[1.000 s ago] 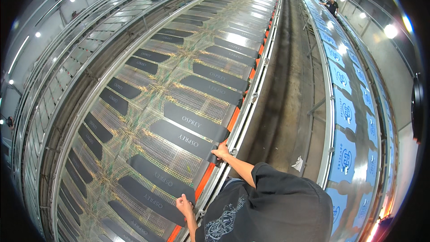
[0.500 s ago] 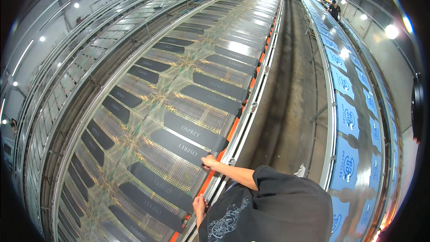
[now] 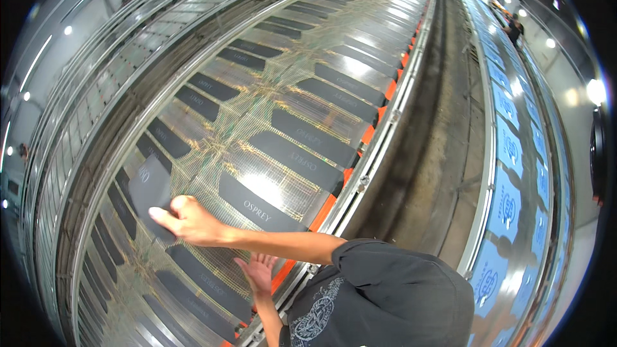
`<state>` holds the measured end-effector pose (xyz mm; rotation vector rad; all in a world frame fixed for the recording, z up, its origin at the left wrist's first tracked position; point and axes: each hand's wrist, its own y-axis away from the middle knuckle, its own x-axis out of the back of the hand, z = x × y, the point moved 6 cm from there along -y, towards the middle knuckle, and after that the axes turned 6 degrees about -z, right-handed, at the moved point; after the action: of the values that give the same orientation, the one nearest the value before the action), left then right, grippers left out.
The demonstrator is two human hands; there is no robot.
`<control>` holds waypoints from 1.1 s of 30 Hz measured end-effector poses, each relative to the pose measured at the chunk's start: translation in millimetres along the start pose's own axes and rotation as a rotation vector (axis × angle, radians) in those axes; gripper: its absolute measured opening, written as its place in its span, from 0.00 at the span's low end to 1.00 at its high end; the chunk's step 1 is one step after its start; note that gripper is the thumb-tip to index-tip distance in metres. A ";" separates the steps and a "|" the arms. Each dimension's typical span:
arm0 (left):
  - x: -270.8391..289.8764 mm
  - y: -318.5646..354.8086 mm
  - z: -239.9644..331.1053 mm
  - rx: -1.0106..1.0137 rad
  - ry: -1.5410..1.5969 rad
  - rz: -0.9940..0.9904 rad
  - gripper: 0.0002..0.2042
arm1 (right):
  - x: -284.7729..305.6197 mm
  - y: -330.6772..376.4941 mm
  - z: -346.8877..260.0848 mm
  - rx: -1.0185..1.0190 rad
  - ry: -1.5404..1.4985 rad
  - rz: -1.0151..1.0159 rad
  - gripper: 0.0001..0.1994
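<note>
Compared with half a second earlier, one arm has been stretched out far across the long glossy printing counter (image 3: 385, 135), away from its orange-edged rim. The left hand (image 3: 258, 274) is laid flat, fingers spread, on a dark rectangular printed panel (image 3: 212, 283) near that rim; nothing is gripped. Further out, the right hand (image 3: 186, 220) is pressed on a loose dark grey rectangular sheet (image 3: 149, 187), its grip narrow, fingertips on the sheet's lower edge. The sheet lies flat among rows of dark panels.
</note>
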<state>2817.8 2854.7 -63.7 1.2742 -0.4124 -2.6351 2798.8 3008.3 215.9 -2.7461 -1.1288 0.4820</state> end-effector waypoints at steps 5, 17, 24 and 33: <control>-39.0 -53.5 70.7 -0.264 0.710 -0.256 0.51 | 58.6 61.8 138.8 -0.428 0.042 0.073 0.25; 150.3 -23.7 -68.0 0.275 -0.414 0.587 0.05 | 91.3 268.2 365.9 -1.282 -0.073 -0.270 0.24; 184.0 8.2 -96.7 0.026 -0.522 0.743 0.12 | 127.7 275.1 341.3 -1.301 0.074 -0.218 0.20; 114.2 32.8 -15.7 -0.238 -1.400 0.979 0.14 | 235.0 290.9 337.6 -1.180 0.134 0.610 0.10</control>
<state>2761.5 2788.7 -146.4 -0.8534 -0.6048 -2.0639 3032.9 2967.6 -228.4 -4.0409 -0.5582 -0.5437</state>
